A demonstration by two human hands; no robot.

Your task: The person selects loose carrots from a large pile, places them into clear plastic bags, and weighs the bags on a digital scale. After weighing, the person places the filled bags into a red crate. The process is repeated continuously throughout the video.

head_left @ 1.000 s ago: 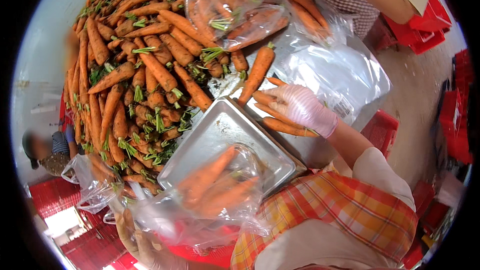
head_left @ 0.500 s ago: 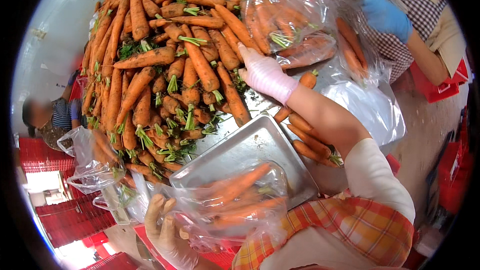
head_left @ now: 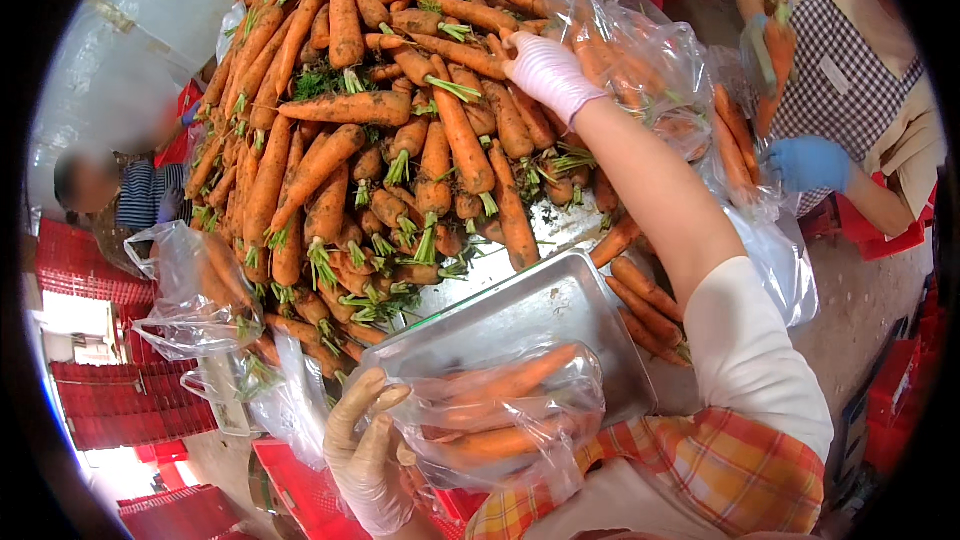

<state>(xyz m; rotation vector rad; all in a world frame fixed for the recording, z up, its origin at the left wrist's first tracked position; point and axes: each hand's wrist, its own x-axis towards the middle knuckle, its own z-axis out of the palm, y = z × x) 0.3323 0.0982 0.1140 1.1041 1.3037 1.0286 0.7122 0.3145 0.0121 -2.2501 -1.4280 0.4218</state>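
Observation:
My left hand [head_left: 368,455], in a thin pale glove, grips the mouth side of a clear plastic bag [head_left: 410,425]. Several orange carrots [head_left: 520,380] lie inside that bag, which hangs over the near part of a shallow metal tray [head_left: 610,365]. Stretched out to the far side, my right hand [head_left: 552,75] wears a pinkish-white glove. Its fingers are closed at the end of a soil-marked carrot [head_left: 465,53] in the big pile; the fingertips are partly hidden.
Filled clear bags stand right of the pile [head_left: 630,50] and at its left edge [head_left: 195,290]. Loose carrots [head_left: 650,305] lie beside the tray. Across on the right, a co-worker's blue-gloved hand [head_left: 808,164] is near another bag. Red crates [head_left: 100,280] are stacked at left.
My right hand has moved farther across the pile onto another carrot. The left hand and its bag have shifted slightly right. The co-worker's blue-gloved hand has come down toward their bag.

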